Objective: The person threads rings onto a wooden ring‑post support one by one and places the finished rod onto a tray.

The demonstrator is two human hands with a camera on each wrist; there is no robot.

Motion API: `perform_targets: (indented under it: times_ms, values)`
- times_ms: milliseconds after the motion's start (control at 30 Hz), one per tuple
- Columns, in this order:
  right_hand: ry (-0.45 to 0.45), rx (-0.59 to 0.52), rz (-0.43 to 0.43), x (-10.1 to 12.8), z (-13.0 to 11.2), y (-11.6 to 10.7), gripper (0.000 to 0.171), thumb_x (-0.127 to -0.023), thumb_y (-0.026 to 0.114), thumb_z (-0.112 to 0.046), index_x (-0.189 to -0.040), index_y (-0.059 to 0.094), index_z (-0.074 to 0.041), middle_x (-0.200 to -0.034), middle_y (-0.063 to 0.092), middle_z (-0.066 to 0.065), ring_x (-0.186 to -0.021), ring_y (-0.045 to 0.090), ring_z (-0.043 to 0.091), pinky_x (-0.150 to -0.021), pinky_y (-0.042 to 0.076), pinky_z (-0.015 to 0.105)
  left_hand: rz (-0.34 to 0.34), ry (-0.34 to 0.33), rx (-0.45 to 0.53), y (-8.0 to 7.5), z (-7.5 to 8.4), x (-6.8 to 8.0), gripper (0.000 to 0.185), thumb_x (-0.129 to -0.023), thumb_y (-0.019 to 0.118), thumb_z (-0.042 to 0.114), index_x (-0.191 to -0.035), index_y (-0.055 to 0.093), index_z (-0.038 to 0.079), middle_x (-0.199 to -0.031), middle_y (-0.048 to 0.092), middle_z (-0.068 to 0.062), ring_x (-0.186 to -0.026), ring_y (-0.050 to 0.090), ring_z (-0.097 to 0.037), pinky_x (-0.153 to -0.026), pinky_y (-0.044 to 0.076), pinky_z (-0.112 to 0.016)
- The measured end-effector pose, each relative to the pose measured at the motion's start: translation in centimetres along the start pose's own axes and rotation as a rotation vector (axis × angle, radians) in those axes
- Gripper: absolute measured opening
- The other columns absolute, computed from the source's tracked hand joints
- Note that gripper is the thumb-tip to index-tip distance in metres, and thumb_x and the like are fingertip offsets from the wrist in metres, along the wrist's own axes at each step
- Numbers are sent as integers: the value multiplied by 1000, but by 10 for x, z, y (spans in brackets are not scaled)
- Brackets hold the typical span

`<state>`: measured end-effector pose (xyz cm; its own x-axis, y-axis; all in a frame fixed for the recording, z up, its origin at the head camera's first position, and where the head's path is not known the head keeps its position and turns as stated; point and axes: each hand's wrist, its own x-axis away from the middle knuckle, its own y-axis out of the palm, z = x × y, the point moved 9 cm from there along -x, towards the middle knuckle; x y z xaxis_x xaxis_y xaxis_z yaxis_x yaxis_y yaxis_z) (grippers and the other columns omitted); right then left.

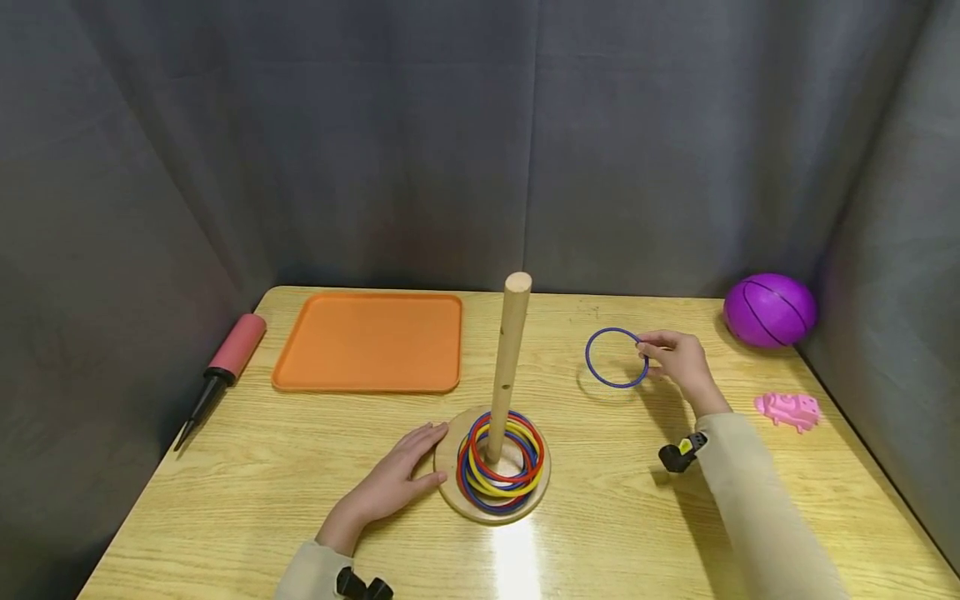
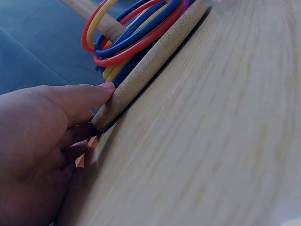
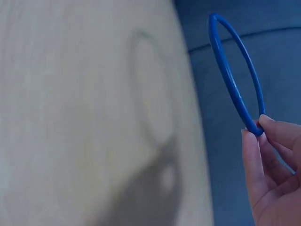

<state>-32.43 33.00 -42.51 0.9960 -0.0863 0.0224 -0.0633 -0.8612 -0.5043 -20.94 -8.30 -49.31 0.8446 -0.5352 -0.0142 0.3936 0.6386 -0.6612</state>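
1. You are at a light wooden table (image 1: 300, 492) closed in by grey curtains (image 1: 375, 142) on three sides.
2. Take the wooden peg stand (image 1: 495, 467) as your landmark: an upright dowel on a round base, near the front middle of the table, with red, yellow and blue rings (image 1: 501, 462) stacked loosely around the dowel on the base.
3. Your left hand (image 1: 393, 483) lies flat on the table on the stand's left, fingers straight and close together, the fingertips (image 2: 106, 89) touching the rim of the base.
4. Your right hand (image 1: 681, 360) is right of the stand and farther back, pinching a blue ring (image 1: 617, 357) between thumb and fingertips (image 3: 270, 127). The ring is lifted clear of the table, its shadow lying below it.
5. Behind the stand to the left lies an orange tray (image 1: 369, 342); beyond the tray, at the table's left edge, lies a red and black hand pump (image 1: 221, 371).
6. Far right of the stand, a purple ball (image 1: 768, 310) sits in the back corner, with a pink toy (image 1: 787, 410) nearer you, close to your right sleeve.
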Motion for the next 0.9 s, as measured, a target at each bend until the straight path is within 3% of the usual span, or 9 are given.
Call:
perform_targets:
  times_ms: [133, 333, 433, 700, 900]
  values:
    - [-46, -119, 1, 1, -28, -5, 38, -96, 61, -16, -124, 58, 10, -78, 64, -24, -79, 62, -6, -70, 60, 24, 5, -3, -1, -1, 1, 1, 70, -95, 60, 40, -152, 32, 11, -158, 30, -13, -148, 21, -36, -116, 22, -62]
    - [-120, -345, -3, 11, -86, -10, 10, -92, 65, -11, -101, 71, -11, -80, 70, -17, -77, 66, -1, -62, 58, 19, 3, -14, 10, -1, 1, 1, 70, -95, 60, 39, -152, 32, 12, -159, 30, -12, -149, 20, -36, -117, 21, -62]
    - [-153, -482, -16, 21, -120, -11, 11, -90, 68, -8, -92, 74, -17, -80, 73, -10, -75, 68, 2, -59, 58, 19, 1, -20, 13, 0, 1, 1, 69, -95, 60, 39, -153, 32, 12, -159, 29, -12, -149, 20, -36, -117, 21, -62]
    - [-254, -697, -84, 59, -204, -11, 12, -87, 69, -3, -93, 77, -10, -82, 75, 0, -73, 70, 8, -56, 57, 19, 10, -12, 18, 0, 2, 2, 69, -95, 61, 36, -152, 32, 11, -158, 30, -13, -149, 20, -37, -116, 22, -63]
    - [-332, -811, -159, 84, -248, -8, 14, -88, 66, 3, -95, 76, -4, -84, 76, 5, -72, 70, 11, -56, 58, 20, 10, -18, 12, -1, 1, 1, 68, -95, 61, 36, -152, 33, 12, -158, 30, -12, -149, 21, -36, -116, 22, -62]
